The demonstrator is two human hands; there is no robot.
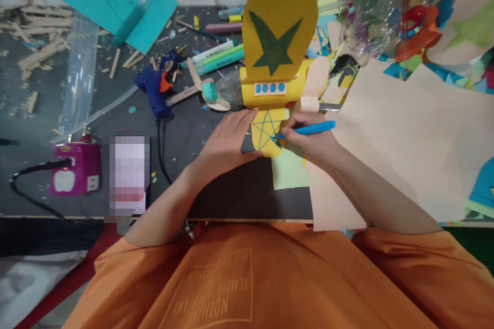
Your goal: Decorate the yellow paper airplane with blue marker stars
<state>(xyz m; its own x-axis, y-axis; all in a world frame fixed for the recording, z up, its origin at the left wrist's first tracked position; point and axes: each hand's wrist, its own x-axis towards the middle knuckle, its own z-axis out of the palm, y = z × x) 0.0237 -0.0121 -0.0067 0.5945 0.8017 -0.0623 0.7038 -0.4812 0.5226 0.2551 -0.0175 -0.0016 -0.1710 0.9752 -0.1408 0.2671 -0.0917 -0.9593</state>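
A toy plane made from a plastic bottle lies before me, wrapped in yellow paper, with a teal cap and a cream paper propeller. Its far wing carries a dark green star. On the near yellow wing a star is outlined in blue, with one point partly coloured. My right hand grips a blue marker, its tip at the star's lower right. Spread flat, my left hand rests along the near wing's left edge, fingers apart.
To the left are a blue glue gun, a phone and a purple power adapter. Several markers lie behind the bottle. A large cream sheet covers the right side. Paper scraps and clear plastic bottles crowd the back.
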